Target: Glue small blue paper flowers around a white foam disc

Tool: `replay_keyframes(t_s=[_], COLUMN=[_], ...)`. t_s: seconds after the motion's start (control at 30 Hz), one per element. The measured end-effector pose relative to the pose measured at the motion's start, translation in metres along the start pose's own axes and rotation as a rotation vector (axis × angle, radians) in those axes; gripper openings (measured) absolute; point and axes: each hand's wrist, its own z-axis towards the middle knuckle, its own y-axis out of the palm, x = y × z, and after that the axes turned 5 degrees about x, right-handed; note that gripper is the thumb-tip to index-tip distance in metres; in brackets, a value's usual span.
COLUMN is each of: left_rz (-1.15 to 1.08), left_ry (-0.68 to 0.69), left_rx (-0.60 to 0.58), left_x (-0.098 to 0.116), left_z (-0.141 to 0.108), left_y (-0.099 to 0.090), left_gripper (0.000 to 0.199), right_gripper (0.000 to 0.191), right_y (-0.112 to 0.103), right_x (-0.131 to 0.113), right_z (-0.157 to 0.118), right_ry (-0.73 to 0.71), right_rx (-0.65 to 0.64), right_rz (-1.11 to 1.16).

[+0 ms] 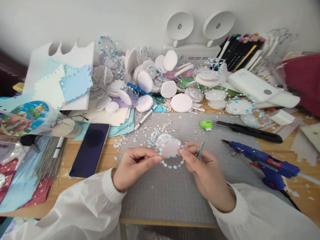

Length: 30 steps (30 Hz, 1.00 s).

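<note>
Over the grey cutting mat [155, 196], my left hand [137, 163] pinches the left edge of a ring of tiny white and blue flowers [170, 166]. My right hand [202, 165] pinches the ring's right side between thumb and forefinger. Teal tweezers [200, 150] are tucked among the right hand's other fingers, partly hidden. Within the ring shows a round white disc [170, 149]; whether the ring is fixed to it I cannot tell. Loose paper flowers [152, 131] are scattered just beyond the disc.
A blue glue gun [262, 158] and black cutter knife [250, 131] lie right, near a green tape dispenser [206, 125]. Left are a phone [90, 150], wire stems [48, 166] and a tub [27, 118]. White discs [181, 102] pile along the back below a twin-headed lamp [180, 28].
</note>
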Motion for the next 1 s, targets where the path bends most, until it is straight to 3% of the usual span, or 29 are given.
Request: replay_keyframes(t_s=[0.27,0.63,1.0], left_rz=[-0.011,0.086,0.034], left_ry=[0.003,0.112,-0.015], left_rx=[0.048,-0.082,-0.092], left_x=[-0.0009,-0.0036,-0.0044], left_z=[0.0010,-0.0022,-0.0006], left_y=[-0.0006,0.0013,0.0003], left_gripper=[0.006,0.015,0.019], right_gripper=[0.029,0.031,0.035], right_y=[0.0031,0.0079,0.0096], right_x=[-0.0091,-0.0049,-0.0070], right_z=[0.0033,0.0012,0.0022], right_ry=[0.234,0.294,0.323], right_rx=[0.054,0.022,0.017], right_rz=[0.137,0.171,0.174])
